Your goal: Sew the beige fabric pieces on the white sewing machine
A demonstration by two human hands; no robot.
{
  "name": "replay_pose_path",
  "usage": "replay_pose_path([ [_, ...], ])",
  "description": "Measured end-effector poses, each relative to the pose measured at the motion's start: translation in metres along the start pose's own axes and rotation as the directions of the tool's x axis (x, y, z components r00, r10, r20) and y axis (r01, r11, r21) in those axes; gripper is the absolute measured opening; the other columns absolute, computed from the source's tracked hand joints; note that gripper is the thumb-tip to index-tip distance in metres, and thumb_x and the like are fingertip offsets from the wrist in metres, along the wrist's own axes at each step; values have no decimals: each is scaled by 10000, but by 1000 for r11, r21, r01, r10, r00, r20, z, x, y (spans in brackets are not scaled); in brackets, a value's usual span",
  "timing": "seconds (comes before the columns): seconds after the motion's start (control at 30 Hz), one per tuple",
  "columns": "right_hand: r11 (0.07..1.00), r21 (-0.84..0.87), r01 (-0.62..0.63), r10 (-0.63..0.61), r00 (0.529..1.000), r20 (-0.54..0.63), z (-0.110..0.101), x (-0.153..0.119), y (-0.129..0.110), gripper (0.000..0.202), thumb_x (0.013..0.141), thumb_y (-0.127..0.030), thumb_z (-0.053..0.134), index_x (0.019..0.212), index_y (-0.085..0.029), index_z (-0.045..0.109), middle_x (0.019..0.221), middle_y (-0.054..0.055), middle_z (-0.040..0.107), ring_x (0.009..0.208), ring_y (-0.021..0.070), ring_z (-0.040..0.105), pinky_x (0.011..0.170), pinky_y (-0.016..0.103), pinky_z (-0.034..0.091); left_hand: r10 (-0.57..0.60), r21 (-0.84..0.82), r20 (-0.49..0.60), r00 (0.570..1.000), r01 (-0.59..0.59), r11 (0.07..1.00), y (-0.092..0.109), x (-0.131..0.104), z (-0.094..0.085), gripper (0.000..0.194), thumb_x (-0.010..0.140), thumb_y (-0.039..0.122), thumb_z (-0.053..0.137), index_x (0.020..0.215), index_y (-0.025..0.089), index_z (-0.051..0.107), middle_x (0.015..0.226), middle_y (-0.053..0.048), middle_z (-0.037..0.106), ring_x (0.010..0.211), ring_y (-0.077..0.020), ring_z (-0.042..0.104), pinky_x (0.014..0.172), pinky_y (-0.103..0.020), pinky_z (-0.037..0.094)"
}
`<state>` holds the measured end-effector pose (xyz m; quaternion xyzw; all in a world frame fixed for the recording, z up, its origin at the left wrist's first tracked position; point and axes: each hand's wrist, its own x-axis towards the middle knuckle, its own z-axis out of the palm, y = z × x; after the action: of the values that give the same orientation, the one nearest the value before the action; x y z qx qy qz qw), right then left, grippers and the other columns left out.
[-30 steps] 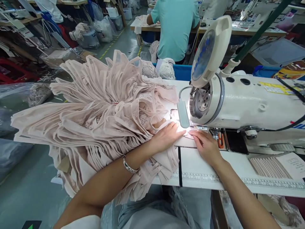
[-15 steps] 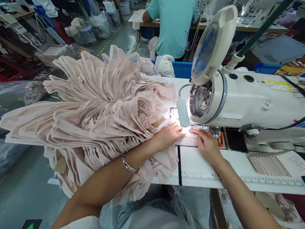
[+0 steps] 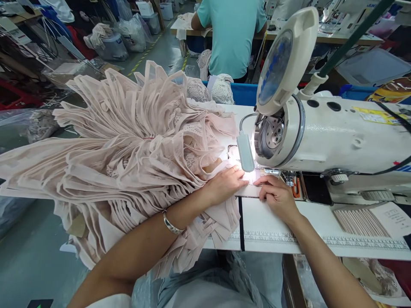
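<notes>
"What's nearest us?"
"The ruler-marked table edge, then the heaped pale garments by our left forearm; finished or waiting, we can't say."
"And our grip?"
"Our left hand and right hand have fingertips on the cloth below the small lamp (glare hides whether we pinch it; we can't tell)."
"How far along?"
"Midway through this piece, we'd judge: it lies at the sewing machine, not set aside."
"Beyond?"
"A co-worker in turquoise, facing away."
</notes>
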<state>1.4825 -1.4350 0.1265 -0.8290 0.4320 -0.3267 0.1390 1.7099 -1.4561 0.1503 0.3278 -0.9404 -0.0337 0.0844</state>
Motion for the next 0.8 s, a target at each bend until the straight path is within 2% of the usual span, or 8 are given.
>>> replay_pose_path([
  [0.13,998,-18,65,-66,995,-70,-1,1,2,390,810,9,427,817,-252,717,904,-2,732,865,170,679,802,305,524,6,-9,-29,1000,-6,1000,-1,-1,3,240,1014,102,466,1065,174,689,935,-56,600,830,-164,532,710,-268,397],
  [0.23,986,-26,164,-165,985,-48,-2,2,2,376,764,44,418,645,-239,634,873,-11,723,826,152,675,765,282,517,7,-3,-40,999,-7,1000,-1,-1,4,226,1012,103,478,1068,169,686,963,-62,610,842,-166,539,713,-269,402],
  [0.33,992,-42,122,-125,988,-85,-1,2,2,351,767,50,399,636,-231,564,814,-14,699,765,141,665,703,267,509,-14,16,-27,1000,15,1000,1,-1,5,204,1003,103,504,1083,166,681,939,-59,607,855,-175,544,693,-269,400],
  [0.47,993,-88,81,-92,987,-128,1,1,4,338,815,35,405,766,-236,602,809,-21,707,768,141,678,689,260,515,-32,20,-29,999,33,999,3,0,7,174,1000,101,511,1072,152,661,959,-63,611,868,-175,546,676,-267,399],
  [0.57,991,-108,76,-89,989,-120,2,0,5,340,830,23,408,804,-240,622,838,-22,725,802,149,694,710,265,526,-27,1,-34,999,27,1000,3,-1,7,173,1003,95,496,1060,153,649,988,-60,616,869,-168,543,655,-263,397],
  [0.8,988,-134,78,-93,990,-109,1,0,3,358,863,-4,425,907,-247,685,885,-16,747,852,162,712,748,282,556,22,-23,-40,999,-23,999,2,-2,10,214,989,48,475,930,128,665,911,-54,609,830,-159,533,666,-255,401],
])
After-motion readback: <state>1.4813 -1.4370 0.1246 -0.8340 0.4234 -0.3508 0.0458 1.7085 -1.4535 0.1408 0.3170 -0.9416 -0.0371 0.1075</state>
